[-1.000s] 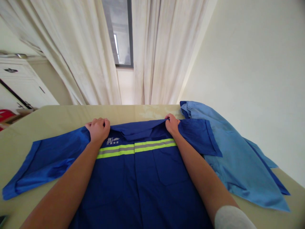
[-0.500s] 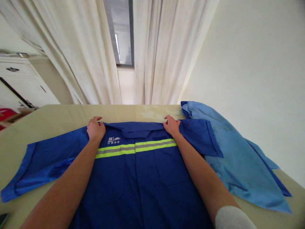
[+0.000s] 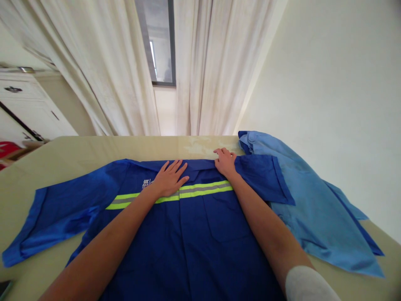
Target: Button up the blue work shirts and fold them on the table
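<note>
A dark blue work jacket (image 3: 150,242) lies front up on the table, a yellow-green and grey reflective strip across its chest. Its sleeves reach out to both sides, and the collar is folded down at the far edge. My left hand (image 3: 169,179) lies flat on the upper chest below the collar, fingers spread, partly covering the white printed logo (image 3: 145,183). At the far edge by the other shoulder, my right hand (image 3: 225,163) has its fingers bent over the cloth, gripping it. The jacket's lower part runs out of view.
Light blue garment (image 3: 313,209) with dark blue parts lies at the right, partly under the jacket's sleeve. The pale table (image 3: 94,146) reaches toward curtains (image 3: 216,75). A white cabinet (image 3: 28,108) stands at left, and a dark object (image 3: 4,288) lies at the near left corner.
My left hand has let go of the left shoulder edge and moved right onto the chest, now flat. The left shoulder cloth has spread outward. My right hand stays in nearly the same place.
</note>
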`<state>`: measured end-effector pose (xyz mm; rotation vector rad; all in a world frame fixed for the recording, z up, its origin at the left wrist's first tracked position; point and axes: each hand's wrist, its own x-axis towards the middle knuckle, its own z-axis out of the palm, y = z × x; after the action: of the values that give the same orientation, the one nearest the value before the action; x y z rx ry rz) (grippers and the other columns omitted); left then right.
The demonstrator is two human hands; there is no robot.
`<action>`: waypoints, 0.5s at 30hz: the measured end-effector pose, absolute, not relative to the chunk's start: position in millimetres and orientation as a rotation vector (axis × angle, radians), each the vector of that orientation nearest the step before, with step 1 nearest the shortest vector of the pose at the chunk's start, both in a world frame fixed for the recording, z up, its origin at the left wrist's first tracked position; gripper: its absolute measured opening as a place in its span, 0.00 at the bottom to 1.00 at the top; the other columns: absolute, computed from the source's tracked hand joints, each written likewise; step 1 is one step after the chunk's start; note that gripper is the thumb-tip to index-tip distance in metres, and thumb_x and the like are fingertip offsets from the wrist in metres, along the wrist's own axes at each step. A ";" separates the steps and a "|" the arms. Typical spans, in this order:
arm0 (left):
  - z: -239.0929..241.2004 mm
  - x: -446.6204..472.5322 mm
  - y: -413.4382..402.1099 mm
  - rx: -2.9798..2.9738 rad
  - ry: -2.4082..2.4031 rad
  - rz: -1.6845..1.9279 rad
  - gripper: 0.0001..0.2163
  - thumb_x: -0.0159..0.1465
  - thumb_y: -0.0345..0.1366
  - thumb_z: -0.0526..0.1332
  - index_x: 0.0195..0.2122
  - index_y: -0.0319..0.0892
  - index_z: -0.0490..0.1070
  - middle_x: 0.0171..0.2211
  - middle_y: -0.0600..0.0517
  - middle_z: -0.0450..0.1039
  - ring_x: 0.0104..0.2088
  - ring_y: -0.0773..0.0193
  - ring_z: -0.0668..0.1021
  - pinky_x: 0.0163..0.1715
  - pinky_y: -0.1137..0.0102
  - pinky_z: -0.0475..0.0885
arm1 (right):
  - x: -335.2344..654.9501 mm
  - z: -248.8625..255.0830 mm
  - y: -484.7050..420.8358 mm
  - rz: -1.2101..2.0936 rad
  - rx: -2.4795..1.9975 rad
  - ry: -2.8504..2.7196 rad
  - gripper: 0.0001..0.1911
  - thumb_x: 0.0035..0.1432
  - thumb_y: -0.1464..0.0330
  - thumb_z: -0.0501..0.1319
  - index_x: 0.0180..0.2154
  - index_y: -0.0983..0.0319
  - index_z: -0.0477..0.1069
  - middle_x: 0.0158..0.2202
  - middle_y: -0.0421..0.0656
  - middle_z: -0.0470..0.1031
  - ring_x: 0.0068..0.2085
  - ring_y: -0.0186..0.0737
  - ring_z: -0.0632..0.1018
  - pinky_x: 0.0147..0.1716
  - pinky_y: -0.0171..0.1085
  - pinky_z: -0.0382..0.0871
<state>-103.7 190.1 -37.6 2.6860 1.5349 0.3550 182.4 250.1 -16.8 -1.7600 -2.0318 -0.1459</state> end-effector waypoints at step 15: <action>-7.0 -261.9 186.9 2.172 2.206 0.527 0.20 0.65 0.42 0.56 0.52 0.33 0.73 0.57 0.31 0.76 0.61 0.40 0.75 0.64 0.46 0.66 | 93.2 -37.3 203.8 0.255 -1.162 -2.644 0.42 0.71 0.40 0.44 0.75 0.59 0.53 0.76 0.50 0.51 0.76 0.50 0.54 0.73 0.53 0.46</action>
<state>-261.9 186.9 -7.0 2.1723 2.2062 0.5273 93.2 203.8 -37.3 -1.1622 -2.6444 0.2545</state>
